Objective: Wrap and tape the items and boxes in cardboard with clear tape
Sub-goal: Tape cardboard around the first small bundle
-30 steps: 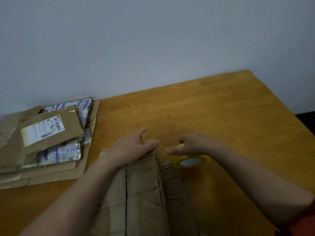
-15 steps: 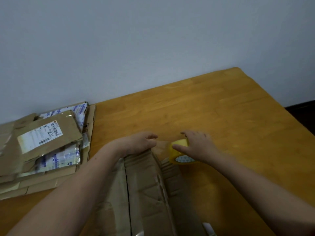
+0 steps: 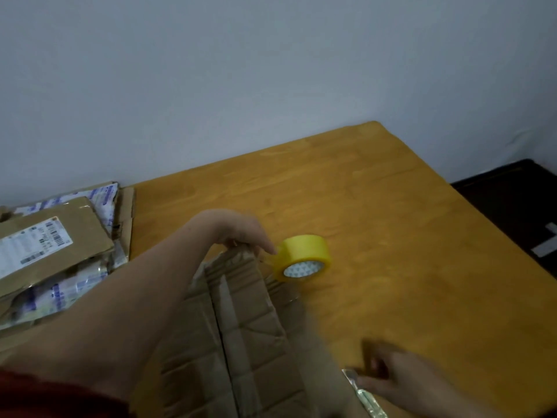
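The left hand [image 3: 238, 233] grips the far end of the wrapped cardboard bundle [image 3: 247, 321], fingers curled over its edge. The yellow tape roll [image 3: 304, 257] stands on the wooden table [image 3: 391, 212] just beside that end. The right hand [image 3: 401, 381], blurred, reaches a slim silvery tool [image 3: 366, 398]; whether it has hold of it cannot be told.

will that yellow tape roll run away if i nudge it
Likely yes: the tape roll seems to stand on its curved rim on the smooth wooden table. It probably lifts easily, being a hollow ring. The cardboard bundle beside it might block it that way.
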